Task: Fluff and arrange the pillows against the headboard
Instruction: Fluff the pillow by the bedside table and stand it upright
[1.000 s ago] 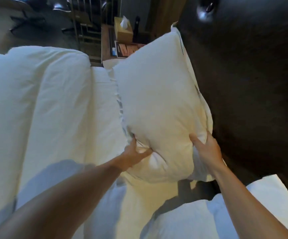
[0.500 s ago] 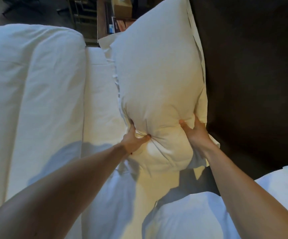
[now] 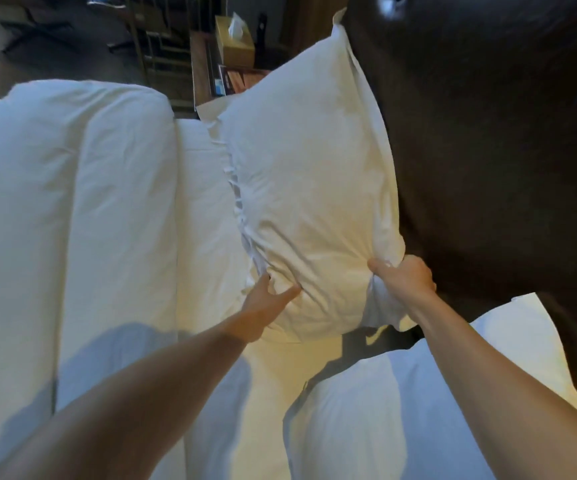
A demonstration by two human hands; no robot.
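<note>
A plump white pillow (image 3: 308, 174) stands on its long edge on the bed, leaning against the dark brown headboard (image 3: 488, 150). My left hand (image 3: 268, 299) presses into the pillow's near left corner, thumb and fingers spread on the fabric. My right hand (image 3: 403, 277) is closed on the pillow's near right corner, next to the headboard, bunching the case. A second white pillow (image 3: 384, 410) lies at the lower right, under my right forearm, its far end touching the headboard.
A folded white duvet (image 3: 72, 220) covers the left part of the bed. Beyond the bed stands a wooden nightstand (image 3: 204, 67) with a tissue box (image 3: 233, 39) and a printed card. A dark chair and metal frame stand farther back.
The pillow has settled back and down against the headboard. My right hand moved from the pillow's face to its right corner and closed on it; my left hand slid lower.
</note>
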